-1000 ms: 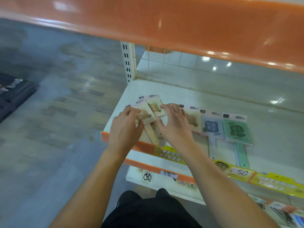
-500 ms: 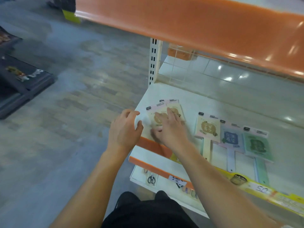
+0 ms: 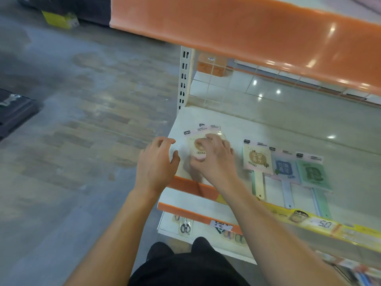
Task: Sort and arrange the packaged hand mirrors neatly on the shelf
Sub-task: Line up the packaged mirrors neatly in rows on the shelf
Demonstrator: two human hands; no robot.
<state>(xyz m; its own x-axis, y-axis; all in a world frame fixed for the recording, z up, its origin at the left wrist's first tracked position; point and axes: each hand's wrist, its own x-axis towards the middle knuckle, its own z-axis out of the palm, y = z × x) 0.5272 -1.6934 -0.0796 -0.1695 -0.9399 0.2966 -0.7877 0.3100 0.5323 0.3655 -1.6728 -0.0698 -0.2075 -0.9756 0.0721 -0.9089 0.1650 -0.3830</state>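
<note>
Store aisle, grey-brown plank floor on the left, gondola rack on the right with an orange upper shelf overhead. Working surface is the cream shelf below it, orange front edge, yellow price strip along the near right side. Three packaged hand mirrors already laid flat in a row, handles pointing near: cream mirror, blue mirror, green mirror, edges just beside or slightly overlapping each other. Left of the row, at the shelf's left end, sits a small stack of cream mirrors, header cards fanned and not squared up. Right hand is on top of that stack, fingers curled down over the top pack, thumb at its near edge; looks like a pinching grip, but motion blur means I can't be sure. Left hand hovers just left of the stack, at the shelf's left edge, fingers loosely curled, holding nothing. Risks: stack is close to the left and near edges, so a sideways drag could push a pack off onto the floor. Slick film wrap means lifting one may slide the others. Gap to the cream mirror is small, so a careless placement could knock the row crooked.
</note>
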